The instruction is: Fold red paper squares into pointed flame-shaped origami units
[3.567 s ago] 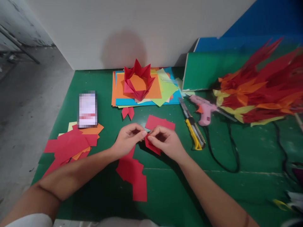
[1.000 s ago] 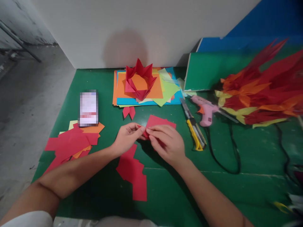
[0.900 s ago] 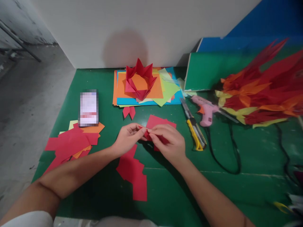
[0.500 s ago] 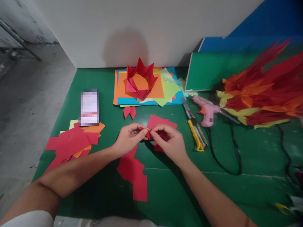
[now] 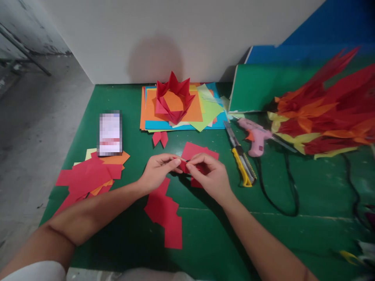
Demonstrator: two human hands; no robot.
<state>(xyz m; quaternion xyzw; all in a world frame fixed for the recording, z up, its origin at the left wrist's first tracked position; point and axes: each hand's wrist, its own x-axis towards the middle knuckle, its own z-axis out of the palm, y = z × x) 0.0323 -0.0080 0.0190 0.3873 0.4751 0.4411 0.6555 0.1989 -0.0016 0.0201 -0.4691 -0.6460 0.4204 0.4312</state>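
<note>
Between my hands is a small piece of red paper [image 5: 184,167], mostly covered by the fingers. My left hand [image 5: 159,170] pinches its left side with thumb and forefinger. On its right side my right hand [image 5: 209,175] pinches it the same way. Red paper squares [image 5: 199,150] lie on the table behind and under the right hand. Nearer the front edge, more loose red sheets [image 5: 164,208] overlap. Just beyond the left hand rests a small folded red paper piece [image 5: 159,139] with two points.
A pointed red paper ring [image 5: 175,113] stands on stacked coloured paper [image 5: 149,105]. To the right lie a yellow utility knife [image 5: 241,164], a pink glue gun [image 5: 258,140] with a black cord, and a red-orange paper flame shape [image 5: 331,113]. At left, a phone [image 5: 110,132] touches scattered paper [image 5: 90,173].
The fingers of my left hand have shifted very slightly at the red paper. Otherwise both hands keep nearly the same place and grip.
</note>
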